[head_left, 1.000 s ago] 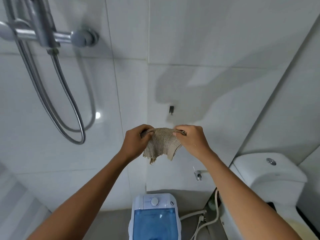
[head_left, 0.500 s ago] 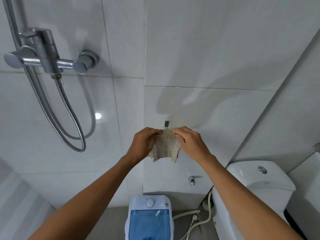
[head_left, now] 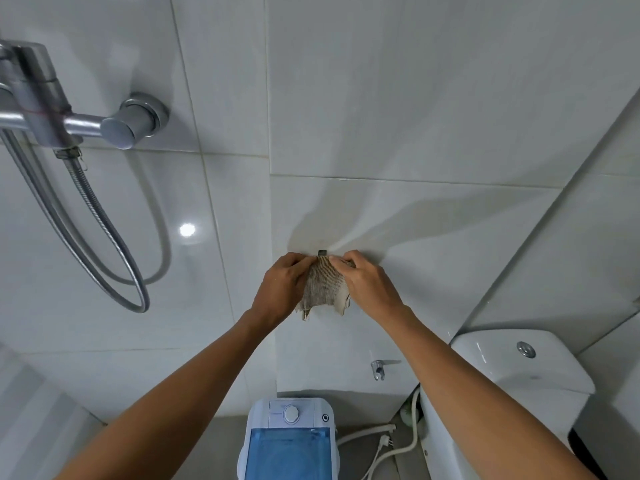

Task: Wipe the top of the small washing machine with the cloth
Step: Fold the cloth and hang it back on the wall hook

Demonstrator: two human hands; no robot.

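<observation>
A beige knitted cloth hangs against the white tiled wall, its top edge right at a small dark wall hook. My left hand pinches the cloth's upper left corner and my right hand pinches its upper right corner. Both arms are stretched out toward the wall. The small washing machine stands low in the middle, white with a blue see-through lid and a round dial on its panel. It is well below both hands.
A chrome shower mixer with a looped metal hose sticks out at the left. A white toilet cistern stands at the right. A small wall tap and white hoses lie between machine and toilet.
Both hands have carried the cloth up and toward the wall hook, and have drawn closer together. The cloth's top edge now meets the hook.
</observation>
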